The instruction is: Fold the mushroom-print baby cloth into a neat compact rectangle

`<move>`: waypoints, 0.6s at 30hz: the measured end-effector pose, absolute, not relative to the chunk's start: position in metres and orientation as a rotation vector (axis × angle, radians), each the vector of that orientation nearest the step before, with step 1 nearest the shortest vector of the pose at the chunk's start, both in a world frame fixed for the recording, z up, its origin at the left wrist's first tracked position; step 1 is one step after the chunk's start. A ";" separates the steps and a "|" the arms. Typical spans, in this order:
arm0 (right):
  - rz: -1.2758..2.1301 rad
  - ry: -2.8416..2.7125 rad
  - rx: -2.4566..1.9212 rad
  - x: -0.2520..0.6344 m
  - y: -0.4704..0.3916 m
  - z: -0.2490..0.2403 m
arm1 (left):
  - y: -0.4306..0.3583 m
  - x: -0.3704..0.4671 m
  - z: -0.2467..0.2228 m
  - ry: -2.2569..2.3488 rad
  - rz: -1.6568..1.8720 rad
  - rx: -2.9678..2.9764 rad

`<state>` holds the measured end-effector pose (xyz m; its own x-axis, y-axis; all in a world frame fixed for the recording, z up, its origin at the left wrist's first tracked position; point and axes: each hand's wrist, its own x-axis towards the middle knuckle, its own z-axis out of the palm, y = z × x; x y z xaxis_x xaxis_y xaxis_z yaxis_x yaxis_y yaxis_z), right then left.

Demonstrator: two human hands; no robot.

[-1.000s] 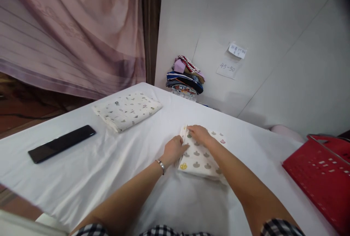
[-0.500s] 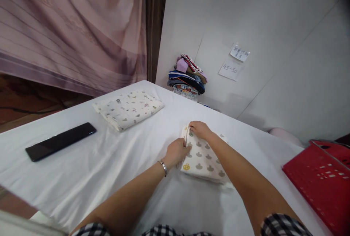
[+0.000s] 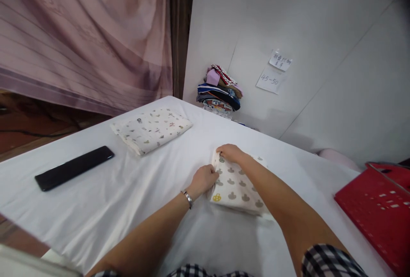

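A folded white cloth (image 3: pixel 235 187) printed with grey shapes and a yellow one lies on the white-covered table (image 3: pixel 141 208) in front of me. My left hand (image 3: pixel 204 179) pinches its left edge, thumb and fingers closed on the fabric. At the far left corner, my right hand (image 3: pixel 229 152) grips the same cloth with its fingertips. My right forearm crosses over the cloth's right side and hides part of it. Another folded white cloth (image 3: pixel 153 129), with small scattered prints, lies flat further off to the left.
A long black flat object (image 3: pixel 75 168) lies on the table at left. A red perforated basket (image 3: pixel 371 204) stands at the right. Beyond the far edge is a stack of folded clothes (image 3: pixel 219 89) against the wall. A pink curtain (image 3: pixel 96 33) hangs at the back left.
My right hand has moved slightly left along the cloth's far edge, drawing the top layer a little to the left. My left hand has shifted slightly left, still pinching the edge.
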<state>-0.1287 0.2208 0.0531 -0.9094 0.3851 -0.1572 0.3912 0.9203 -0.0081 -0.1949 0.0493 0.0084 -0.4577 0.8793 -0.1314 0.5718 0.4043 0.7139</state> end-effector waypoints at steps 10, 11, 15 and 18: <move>-0.021 2.962 0.556 -0.119 0.220 0.052 | 0.046 -0.189 0.018 2.220 0.831 1.217; -0.022 2.969 0.563 -0.118 0.219 0.052 | 0.046 -0.188 0.018 2.223 0.826 1.223; -0.034 3.002 0.611 -0.113 0.217 0.058 | 0.045 -0.185 0.021 2.209 0.825 1.262; -0.036 3.025 0.652 -0.113 0.216 0.063 | 0.045 -0.186 0.024 2.172 0.859 1.270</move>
